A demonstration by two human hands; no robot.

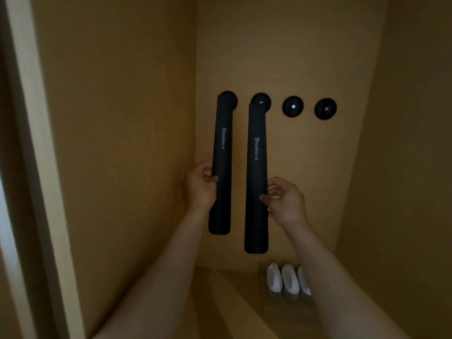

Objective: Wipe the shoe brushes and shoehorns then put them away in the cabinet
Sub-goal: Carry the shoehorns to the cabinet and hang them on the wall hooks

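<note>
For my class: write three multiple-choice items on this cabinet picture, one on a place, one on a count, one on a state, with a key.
1. Where are the white brushes?
A. on the cabinet floor, lower right
B. hanging from a wall knob
C. in a hand

2. How many round black knobs on the back wall?
A. two
B. four
C. six

3. What is the right hand doing?
A. hanging idle
B. gripping a shoehorn
C. pressing the wall

Key: 1 A, they stand below the shoehorns; 2 B, two bare, two behind shoehorn tops; 3 B, its fingers pinch the edge.
</note>
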